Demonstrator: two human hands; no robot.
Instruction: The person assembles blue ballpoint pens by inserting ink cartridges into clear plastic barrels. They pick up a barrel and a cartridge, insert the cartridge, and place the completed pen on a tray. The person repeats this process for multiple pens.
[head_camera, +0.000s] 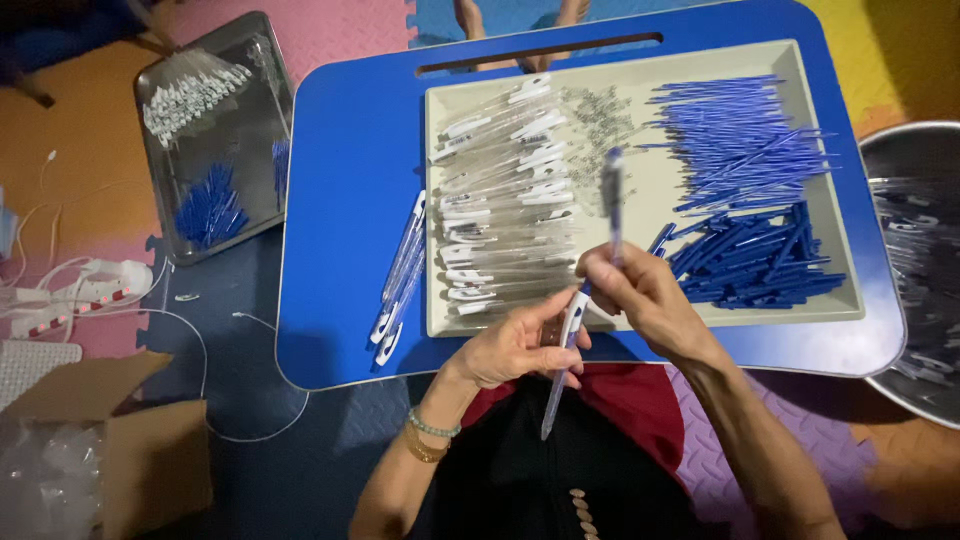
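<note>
Left hand (515, 348) is closing around a clear pen barrel (560, 365), gripping it near its clipped upper end. Barrel's long axis is running roughly 7-to-1 o'clock; open tip is pointing down toward the lap at 7, clip end up toward the right hand.

Right hand (640, 295) is pinching a blue refill (612, 200), fingers closed on its lower end. Refill is standing nearly along 12–6, free end toward 12, blurred with motion.

Judgement: step in hand looks like pen assembly, refill going into barrel. Next move calls for lining the two axes up and steadying the barrel.

Farther out, on the blue counter (350, 150): a cream tray (640, 315). Clear barrels (500, 200) are filling its 9 o'clock half, refills (740, 140) piled at 1 o'clock, blue caps (760, 260) at 4 o'clock. A few finished pens (400, 280) are lying on the counter just beside the tray at 9 o'clock.

Beyond, at 10 o'clock on the floor: a metal tray (215, 130) with more parts. At 3 o'clock: a steel bowl (920, 270).
</note>
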